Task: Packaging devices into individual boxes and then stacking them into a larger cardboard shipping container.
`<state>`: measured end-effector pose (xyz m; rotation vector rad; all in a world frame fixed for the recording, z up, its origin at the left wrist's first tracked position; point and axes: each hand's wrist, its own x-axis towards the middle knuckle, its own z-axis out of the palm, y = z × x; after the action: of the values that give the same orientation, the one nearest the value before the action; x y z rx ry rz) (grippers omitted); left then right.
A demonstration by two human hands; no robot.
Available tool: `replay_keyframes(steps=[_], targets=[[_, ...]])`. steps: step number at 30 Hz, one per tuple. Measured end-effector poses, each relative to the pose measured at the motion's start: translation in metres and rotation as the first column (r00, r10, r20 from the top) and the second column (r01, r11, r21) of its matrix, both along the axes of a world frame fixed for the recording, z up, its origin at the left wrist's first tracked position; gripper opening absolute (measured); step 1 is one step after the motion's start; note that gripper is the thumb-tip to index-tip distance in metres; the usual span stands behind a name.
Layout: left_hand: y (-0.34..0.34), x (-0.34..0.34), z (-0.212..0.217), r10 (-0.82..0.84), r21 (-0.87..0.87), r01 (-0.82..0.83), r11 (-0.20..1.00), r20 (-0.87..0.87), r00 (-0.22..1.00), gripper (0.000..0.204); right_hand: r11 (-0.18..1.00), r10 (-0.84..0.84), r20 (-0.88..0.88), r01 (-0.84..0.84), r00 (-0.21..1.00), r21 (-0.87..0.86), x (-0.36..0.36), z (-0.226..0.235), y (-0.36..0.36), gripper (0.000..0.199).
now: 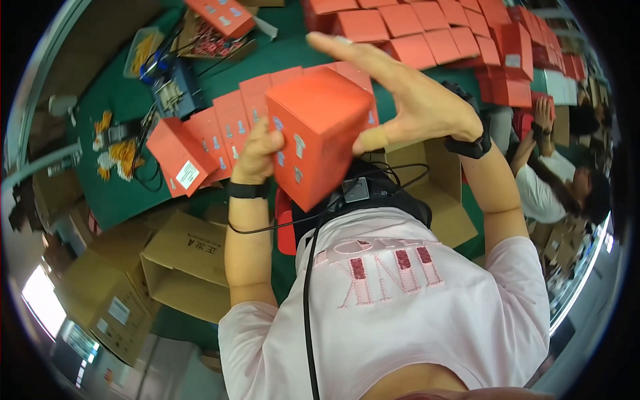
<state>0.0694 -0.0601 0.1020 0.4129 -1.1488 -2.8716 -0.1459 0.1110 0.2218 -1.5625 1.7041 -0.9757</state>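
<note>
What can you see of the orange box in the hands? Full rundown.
The orange box is a closed carton, cardboard by its look, matte orange with small pale sticker-like marks along its left face. It is held up, tilted, one corner pointing down, above the green table. The left hand grips its left edge with curled fingers; the right hand lies against its upper right side, fingers spread, thumb on the right face. Similar orange boxes stand in a row behind.

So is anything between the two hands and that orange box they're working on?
No. The left hand grips the orange box on its left side; the right hand is open against its right edge. Nothing sits between.
</note>
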Motion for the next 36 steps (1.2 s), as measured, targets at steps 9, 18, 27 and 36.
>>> replay_keyframes(steps=[9,18,27,36], targets=[[0.032,-0.04,0.043,0.094,-0.942,-0.106,0.319,-0.08,0.992,0.12,0.832,-0.531,0.111,0.493,0.84,0.254,0.014,-0.042,0.036,0.082],[0.035,-0.057,-0.024,-0.036,-0.912,0.219,-0.347,0.247,0.968,0.097,0.776,-0.577,0.342,0.367,0.741,0.514,0.024,-0.153,0.028,0.06],[0.034,-0.068,-0.04,-0.015,-0.957,0.177,-0.232,0.186,0.983,0.084,0.761,-0.622,0.39,0.405,0.679,0.507,0.017,-0.189,0.041,0.055],[0.036,-0.059,-0.021,0.02,-0.981,0.146,-0.125,0.145,0.989,0.082,0.825,-0.565,0.555,0.397,0.61,0.403,0.026,-0.175,0.03,0.069]])
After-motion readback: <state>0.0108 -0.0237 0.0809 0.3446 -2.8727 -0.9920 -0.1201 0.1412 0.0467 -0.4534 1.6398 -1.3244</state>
